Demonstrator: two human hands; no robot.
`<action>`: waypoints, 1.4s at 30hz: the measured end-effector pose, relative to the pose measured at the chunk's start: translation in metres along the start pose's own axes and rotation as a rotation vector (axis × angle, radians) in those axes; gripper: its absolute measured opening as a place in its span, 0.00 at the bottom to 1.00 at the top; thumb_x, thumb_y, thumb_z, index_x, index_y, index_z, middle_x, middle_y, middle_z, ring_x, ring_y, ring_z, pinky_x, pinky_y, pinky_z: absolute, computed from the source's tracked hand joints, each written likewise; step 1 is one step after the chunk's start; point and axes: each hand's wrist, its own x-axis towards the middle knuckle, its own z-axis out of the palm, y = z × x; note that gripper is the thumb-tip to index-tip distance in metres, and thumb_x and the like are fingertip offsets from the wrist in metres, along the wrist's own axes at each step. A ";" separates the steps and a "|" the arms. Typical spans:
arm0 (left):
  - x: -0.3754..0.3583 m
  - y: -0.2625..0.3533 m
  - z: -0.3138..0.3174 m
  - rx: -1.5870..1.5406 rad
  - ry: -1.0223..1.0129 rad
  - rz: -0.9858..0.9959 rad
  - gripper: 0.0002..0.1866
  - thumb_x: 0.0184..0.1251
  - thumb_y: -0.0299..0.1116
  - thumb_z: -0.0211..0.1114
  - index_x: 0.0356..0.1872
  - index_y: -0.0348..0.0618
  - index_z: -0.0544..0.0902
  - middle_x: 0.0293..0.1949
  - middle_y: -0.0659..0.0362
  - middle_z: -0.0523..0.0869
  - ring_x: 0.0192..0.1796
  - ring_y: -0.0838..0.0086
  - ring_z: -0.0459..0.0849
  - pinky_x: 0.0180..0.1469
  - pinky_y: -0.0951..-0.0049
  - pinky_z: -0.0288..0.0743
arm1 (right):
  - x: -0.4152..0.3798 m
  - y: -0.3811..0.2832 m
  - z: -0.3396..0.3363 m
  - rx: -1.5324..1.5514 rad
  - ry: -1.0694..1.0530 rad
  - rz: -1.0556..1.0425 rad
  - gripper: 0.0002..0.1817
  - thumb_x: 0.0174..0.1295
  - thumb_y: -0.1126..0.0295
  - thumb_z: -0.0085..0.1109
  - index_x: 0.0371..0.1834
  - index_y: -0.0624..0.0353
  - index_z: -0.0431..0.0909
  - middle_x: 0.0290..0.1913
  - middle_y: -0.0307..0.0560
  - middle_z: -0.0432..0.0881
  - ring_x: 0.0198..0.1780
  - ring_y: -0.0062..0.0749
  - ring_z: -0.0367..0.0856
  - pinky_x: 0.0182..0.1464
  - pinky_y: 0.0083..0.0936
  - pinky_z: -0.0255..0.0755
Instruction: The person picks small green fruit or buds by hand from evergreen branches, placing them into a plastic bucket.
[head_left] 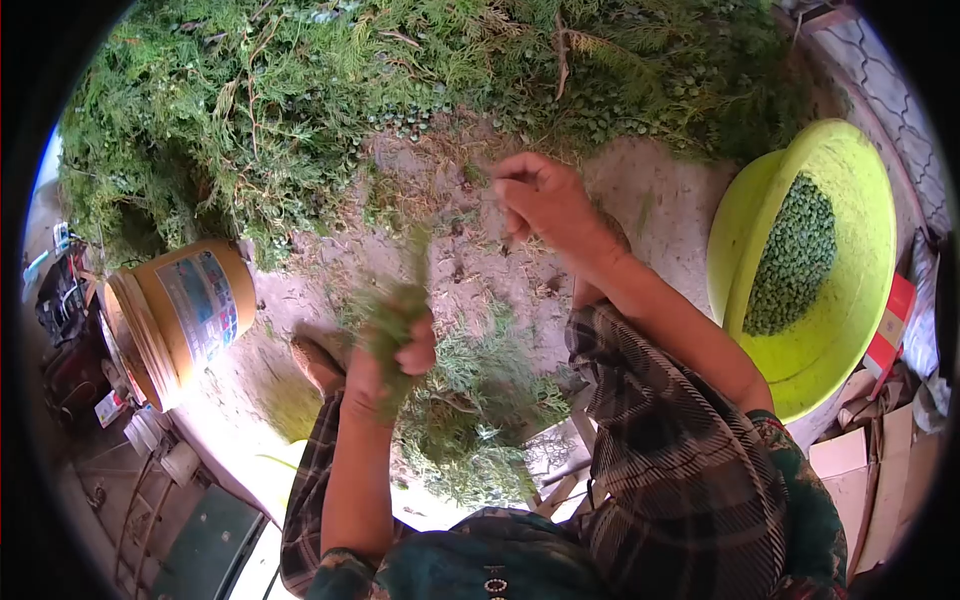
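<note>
My left hand (392, 362) is closed around a bunch of leafy green conifer sprigs (395, 315), blurred by motion. Farther out and to the right, my right hand (545, 205) is above the ground, thumb and fingers curled together; whatever is between them is too small to make out. Below and between my hands, cut conifer sprigs (480, 385) lie in a loose heap by my legs. A yellow-green basin (870, 190) at the right holds many small green cones or berries (797, 255).
A large pile of conifer branches (330, 120) spans the far side. On the left lies a tipped yellow bucket (215, 290) with a label. Cardboard pieces (890, 480) are at the lower right. Plant litter covers the ground (470, 270) between my feet.
</note>
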 end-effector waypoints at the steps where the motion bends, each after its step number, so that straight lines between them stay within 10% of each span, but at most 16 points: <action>1: -0.002 -0.007 -0.008 0.956 0.215 -0.056 0.16 0.57 0.28 0.56 0.47 0.40 0.76 0.23 0.62 0.74 0.20 0.78 0.70 0.24 0.77 0.68 | 0.002 0.009 -0.004 -0.025 0.059 -0.004 0.08 0.61 0.72 0.54 0.40 0.65 0.73 0.21 0.39 0.73 0.17 0.17 0.69 0.18 0.18 0.65; 3: -0.007 -0.033 -0.049 1.581 -0.176 -0.672 0.16 0.55 0.31 0.61 0.47 0.42 0.80 0.41 0.53 0.84 0.38 0.68 0.84 0.40 0.68 0.77 | 0.004 0.035 -0.024 -0.147 0.014 0.025 0.08 0.61 0.72 0.54 0.40 0.65 0.73 0.23 0.39 0.74 0.18 0.17 0.69 0.19 0.17 0.65; 4: -0.021 -0.041 -0.068 1.846 -0.393 -0.605 0.16 0.57 0.34 0.61 0.47 0.45 0.80 0.40 0.51 0.85 0.40 0.65 0.84 0.42 0.64 0.77 | 0.006 0.046 -0.030 -0.267 -0.026 0.049 0.08 0.62 0.73 0.54 0.40 0.66 0.73 0.25 0.39 0.75 0.19 0.18 0.70 0.19 0.17 0.66; 8: 0.024 -0.009 -0.081 2.278 0.384 -0.019 0.10 0.60 0.34 0.57 0.41 0.47 0.81 0.31 0.49 0.84 0.34 0.52 0.83 0.38 0.59 0.76 | -0.001 0.080 -0.040 -0.268 -0.027 0.204 0.06 0.62 0.73 0.54 0.38 0.65 0.74 0.26 0.39 0.75 0.22 0.19 0.71 0.22 0.19 0.66; 10: 0.047 0.012 -0.058 1.865 0.594 0.366 0.08 0.60 0.33 0.57 0.36 0.46 0.82 0.29 0.48 0.83 0.34 0.51 0.82 0.37 0.58 0.74 | -0.007 0.083 -0.037 -0.618 -0.057 -0.114 0.05 0.61 0.74 0.54 0.35 0.64 0.74 0.26 0.38 0.75 0.26 0.20 0.72 0.27 0.20 0.68; 18: 0.082 -0.012 -0.070 1.844 0.570 0.282 0.06 0.58 0.35 0.60 0.33 0.48 0.82 0.29 0.47 0.84 0.36 0.52 0.82 0.39 0.58 0.74 | -0.002 0.088 -0.023 -0.893 -0.155 -0.227 0.08 0.59 0.70 0.55 0.37 0.63 0.75 0.28 0.49 0.77 0.29 0.32 0.76 0.33 0.28 0.70; 27: 0.100 0.028 -0.086 1.701 0.916 0.800 0.07 0.56 0.30 0.64 0.34 0.40 0.80 0.29 0.47 0.84 0.31 0.54 0.83 0.33 0.60 0.75 | -0.008 0.093 -0.029 -0.858 -0.199 -0.127 0.12 0.61 0.69 0.55 0.44 0.65 0.74 0.31 0.50 0.77 0.30 0.28 0.75 0.34 0.26 0.70; 35: 0.118 0.030 -0.093 1.713 0.836 0.656 0.13 0.56 0.31 0.66 0.40 0.35 0.80 0.32 0.49 0.85 0.30 0.60 0.84 0.32 0.66 0.76 | -0.008 0.081 -0.024 -0.551 -0.305 -0.138 0.13 0.65 0.67 0.53 0.47 0.65 0.74 0.30 0.41 0.76 0.30 0.22 0.74 0.32 0.21 0.70; 37: 0.105 0.016 -0.068 0.997 0.647 0.492 0.12 0.60 0.30 0.64 0.40 0.31 0.81 0.31 0.53 0.85 0.30 0.70 0.84 0.32 0.73 0.78 | -0.012 0.042 -0.004 -0.352 -0.305 0.363 0.15 0.65 0.67 0.52 0.50 0.67 0.72 0.31 0.43 0.75 0.31 0.21 0.75 0.31 0.20 0.70; 42: 0.075 -0.020 -0.013 0.901 0.357 0.365 0.13 0.63 0.31 0.63 0.42 0.29 0.79 0.31 0.54 0.84 0.33 0.73 0.84 0.36 0.74 0.80 | -0.012 0.046 0.012 -0.092 -0.334 0.286 0.16 0.66 0.67 0.51 0.50 0.69 0.70 0.26 0.42 0.76 0.27 0.22 0.76 0.28 0.21 0.72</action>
